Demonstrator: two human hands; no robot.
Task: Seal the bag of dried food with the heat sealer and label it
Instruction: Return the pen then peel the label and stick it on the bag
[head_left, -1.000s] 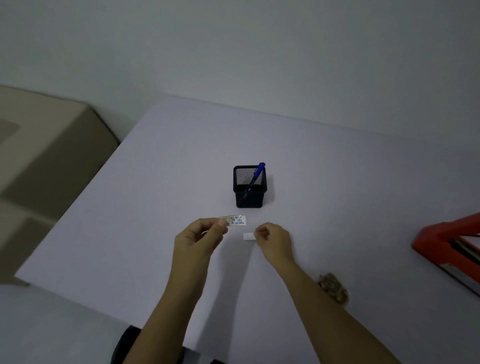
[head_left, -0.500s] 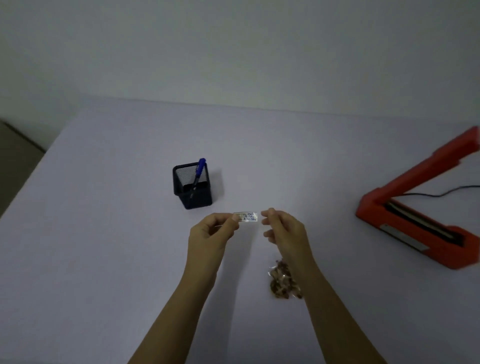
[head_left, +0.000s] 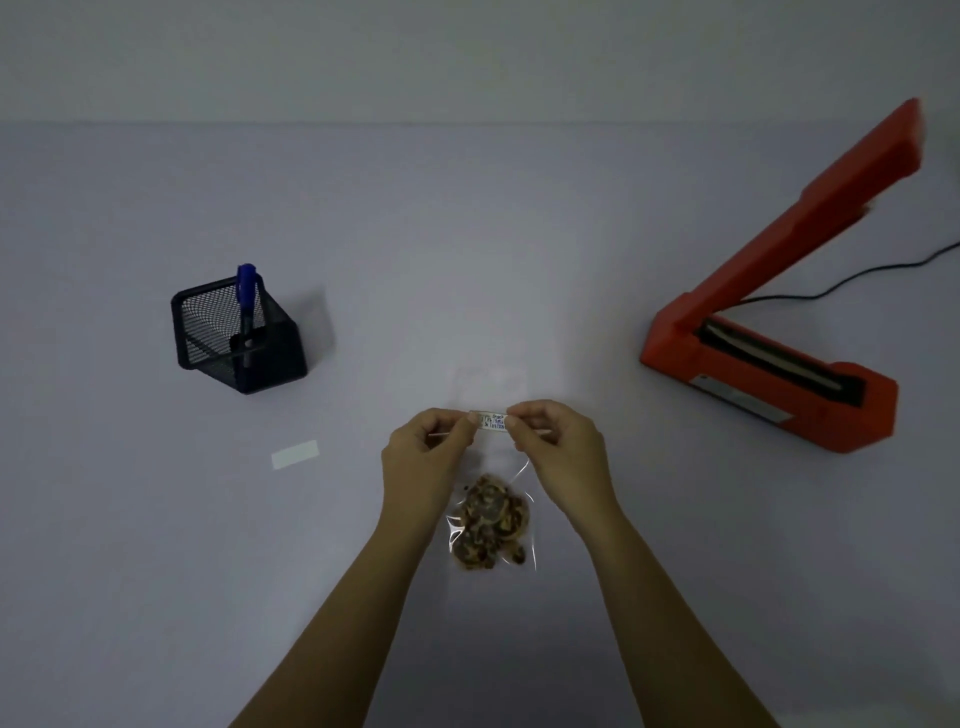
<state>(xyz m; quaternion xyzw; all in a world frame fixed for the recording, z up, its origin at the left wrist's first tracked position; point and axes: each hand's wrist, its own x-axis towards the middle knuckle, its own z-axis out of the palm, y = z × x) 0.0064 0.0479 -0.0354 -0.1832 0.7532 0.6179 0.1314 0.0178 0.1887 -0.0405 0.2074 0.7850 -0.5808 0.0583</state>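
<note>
A small white label (head_left: 491, 420) with blue writing is stretched between my two hands. My left hand (head_left: 428, 457) pinches its left end and my right hand (head_left: 558, 447) pinches its right end. Below and between my wrists, a clear bag of brown dried food (head_left: 488, 522) lies flat on the white table (head_left: 467, 234). The label hangs just above the bag's upper part. The red heat sealer (head_left: 769, 358) stands at the right with its arm raised.
A black mesh pen holder (head_left: 239, 338) with a blue pen (head_left: 245, 291) stands at the left. A white paper strip (head_left: 294, 454) lies on the table left of my hands. The sealer's black cord (head_left: 857, 275) runs off to the right.
My view has swung right and down, bringing the bag and sealer into sight. My right hand has dropped the white backing strip and taken the label's right end.
</note>
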